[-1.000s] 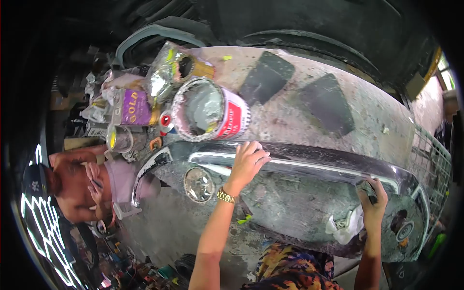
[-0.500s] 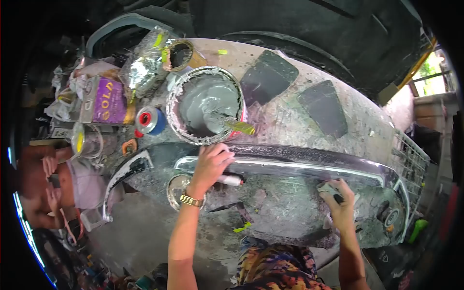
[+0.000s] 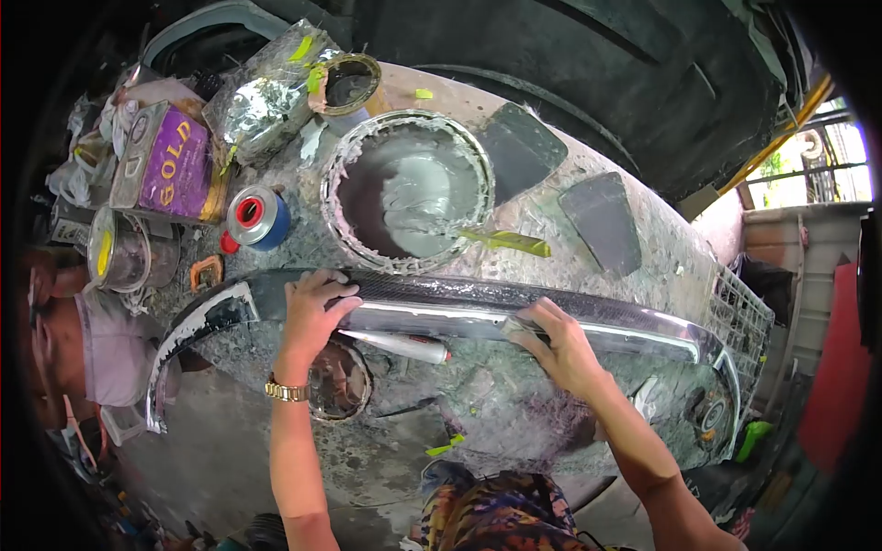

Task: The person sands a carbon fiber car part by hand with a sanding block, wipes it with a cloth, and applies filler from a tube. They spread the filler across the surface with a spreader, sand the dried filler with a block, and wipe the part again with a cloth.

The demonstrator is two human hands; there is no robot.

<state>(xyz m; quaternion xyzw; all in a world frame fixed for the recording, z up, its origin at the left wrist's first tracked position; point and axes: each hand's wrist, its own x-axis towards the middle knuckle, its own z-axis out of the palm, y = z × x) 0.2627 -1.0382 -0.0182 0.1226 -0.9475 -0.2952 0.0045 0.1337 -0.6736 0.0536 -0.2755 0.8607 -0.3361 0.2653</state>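
A long dark bumper piece (image 3: 643, 323) with a chrome strip (image 3: 441, 319) lies across a putty-stained table. My left hand (image 3: 310, 309) grips the bumper's upper edge near its left end; a gold watch is on that wrist. Near the middle of the chrome strip, my right hand (image 3: 554, 344) presses a small grey pad (image 3: 516, 324) against it. A white tube (image 3: 404, 345) lies just below the strip between my hands. A round lamp (image 3: 340, 384) sits under my left wrist.
Behind the bumper stands an open can of grey putty (image 3: 404, 188) with a yellow-green stick (image 3: 505, 241). Left of it are a blue tape roll (image 3: 257, 217), a purple tin (image 3: 173, 167) and a jar (image 3: 119, 253). Two dark abrasive sheets (image 3: 602, 220) lie beyond. Another person (image 3: 92, 344) is at the left.
My right hand slid left along the chrome strip from the bumper's right end to its middle. My left hand shifted left along the upper edge. The view moved closer.
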